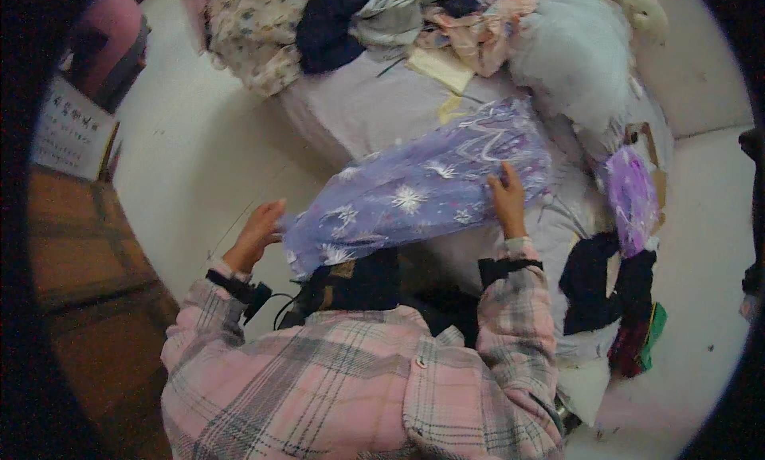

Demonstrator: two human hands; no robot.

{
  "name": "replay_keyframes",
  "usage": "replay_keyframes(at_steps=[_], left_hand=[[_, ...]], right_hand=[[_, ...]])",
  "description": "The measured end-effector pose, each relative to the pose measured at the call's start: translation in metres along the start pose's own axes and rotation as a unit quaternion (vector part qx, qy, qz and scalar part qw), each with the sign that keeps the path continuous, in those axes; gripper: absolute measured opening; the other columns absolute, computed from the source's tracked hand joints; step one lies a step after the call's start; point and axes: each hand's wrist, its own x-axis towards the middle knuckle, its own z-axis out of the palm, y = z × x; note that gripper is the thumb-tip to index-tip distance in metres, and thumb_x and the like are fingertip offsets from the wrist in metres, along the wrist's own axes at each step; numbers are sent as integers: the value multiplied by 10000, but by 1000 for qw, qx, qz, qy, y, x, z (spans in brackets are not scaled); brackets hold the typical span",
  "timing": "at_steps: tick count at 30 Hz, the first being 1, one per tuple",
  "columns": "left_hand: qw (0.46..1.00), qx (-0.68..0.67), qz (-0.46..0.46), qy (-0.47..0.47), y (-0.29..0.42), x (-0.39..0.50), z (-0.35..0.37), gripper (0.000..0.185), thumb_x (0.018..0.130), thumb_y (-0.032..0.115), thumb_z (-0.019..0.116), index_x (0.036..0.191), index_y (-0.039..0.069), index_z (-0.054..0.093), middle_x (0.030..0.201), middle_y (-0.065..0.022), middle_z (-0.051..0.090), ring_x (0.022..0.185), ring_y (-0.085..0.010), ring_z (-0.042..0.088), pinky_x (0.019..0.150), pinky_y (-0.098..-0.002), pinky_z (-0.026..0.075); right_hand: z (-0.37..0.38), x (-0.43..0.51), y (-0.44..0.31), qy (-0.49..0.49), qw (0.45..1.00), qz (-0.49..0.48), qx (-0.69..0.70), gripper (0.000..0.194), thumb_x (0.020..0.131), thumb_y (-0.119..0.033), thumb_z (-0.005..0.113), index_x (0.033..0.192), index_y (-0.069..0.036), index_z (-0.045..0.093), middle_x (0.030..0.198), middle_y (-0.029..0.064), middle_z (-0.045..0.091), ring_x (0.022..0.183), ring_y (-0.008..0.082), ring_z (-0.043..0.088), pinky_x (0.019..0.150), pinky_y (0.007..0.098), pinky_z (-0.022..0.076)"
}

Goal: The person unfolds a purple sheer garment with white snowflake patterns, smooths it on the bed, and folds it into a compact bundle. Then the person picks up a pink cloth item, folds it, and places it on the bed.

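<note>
A length of sheer purple fabric [382, 191] with white snowflake-like shapes and glitter stretches between my hands over my lap. At its left end, my left hand [254, 236] holds the edge, its fingertips partly hidden by the cloth. My right hand [508, 200] grips the lower right part, with thumb and a finger showing on top. The fabric's gathered right end, with curving white lines, lies over the bed's pale cover [346, 107]. Dark straps with a small device sit on my wrists, over pink plaid sleeves.
Piled garments [257, 36] and a stuffed pale bag [574, 60] lie at the far side. A purple bundle [632, 197] and black clothing [591, 287] are on the right. Cardboard boxes [89, 245] stand at left, beneath a sign with writing [75, 128].
</note>
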Motion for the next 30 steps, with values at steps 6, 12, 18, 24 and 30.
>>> replay_keyframes(at_steps=[6, 12, 18, 24, 30], left_hand=[[978, 189, -22, -82, -12, 13, 2, 316, 861, 193, 613, 1103, -10, 601, 907, -47, 649, 865, -169, 605, 743, -316, 488], [989, -94, 7, -116, -3, 20, -39, 312, 848, 46, 545, 1147, -38, 574, 970, -98, 644, 843, -202, 629, 774, -318, 515], [954, -269, 40, -126, 20, 4, -58, 322, 869, 93, 579, 1151, -62, 557, 993, -117, 635, 888, -216, 634, 796, -331, 522], [997, -50, -30, -47, -2, 16, -98, 261, 832, 130, 635, 1035, -32, 618, 853, -78, 647, 765, -194, 635, 639, -317, 527], [898, 435, -62, -30, -22, 34, -105, 255, 817, 155, 664, 973, -41, 618, 876, -78, 669, 751, -169, 650, 645, -280, 512]], right_hand=[[-11, -15, 9, 14, 999, 1, -29, 544, 825, -193, 676, 1297, 9, 496, 1266, 191, 549, 1152, 303, 542, 979, 351, 416], [-25, -34, 30, 50, 995, 46, -76, 519, 830, -189, 670, 1253, 70, 515, 1239, 223, 565, 1144, 300, 550, 979, 353, 416], [-22, -38, 50, 49, 995, 67, -56, 499, 839, -186, 666, 1239, 74, 522, 1243, 223, 564, 1152, 305, 549, 981, 352, 415], [-22, -39, 54, 50, 997, 63, -18, 502, 835, -180, 668, 1244, 69, 518, 1222, 215, 577, 1129, 295, 561, 971, 352, 421], [-29, -43, 57, 91, 990, 104, 11, 486, 842, -159, 655, 1246, 70, 512, 1234, 208, 570, 1138, 269, 550, 971, 348, 417]])
